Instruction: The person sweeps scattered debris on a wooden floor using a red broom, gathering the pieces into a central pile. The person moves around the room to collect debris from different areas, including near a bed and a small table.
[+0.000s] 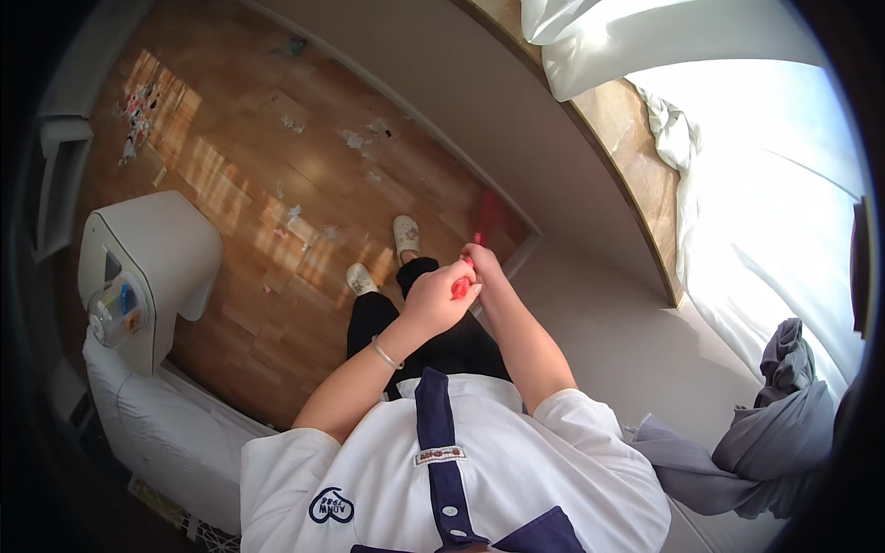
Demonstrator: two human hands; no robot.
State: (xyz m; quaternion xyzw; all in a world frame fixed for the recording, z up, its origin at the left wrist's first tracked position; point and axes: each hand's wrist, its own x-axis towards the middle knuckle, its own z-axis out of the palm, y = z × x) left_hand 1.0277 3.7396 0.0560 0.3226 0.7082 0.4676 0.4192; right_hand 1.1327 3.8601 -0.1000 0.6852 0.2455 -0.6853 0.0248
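Both my hands are closed around the red handle of a broom (479,237), held in front of my waist. My left hand (441,297) grips near the handle's top end, which pokes out red beside the thumb. My right hand (481,261) is wrapped round the handle just beyond it. The broom slants down and away toward the corner by the wall. Its lower end is a faint red blur over the floor, so its shape is hard to make out.
Paper scraps (355,139) lie scattered over the wooden floor (304,101), with a denser heap of litter (138,115) far left. At left stands a white rounded cabinet (166,240) near a bed edge (175,433). A wall, windowsill (618,138) and curtains (774,442) bound the right.
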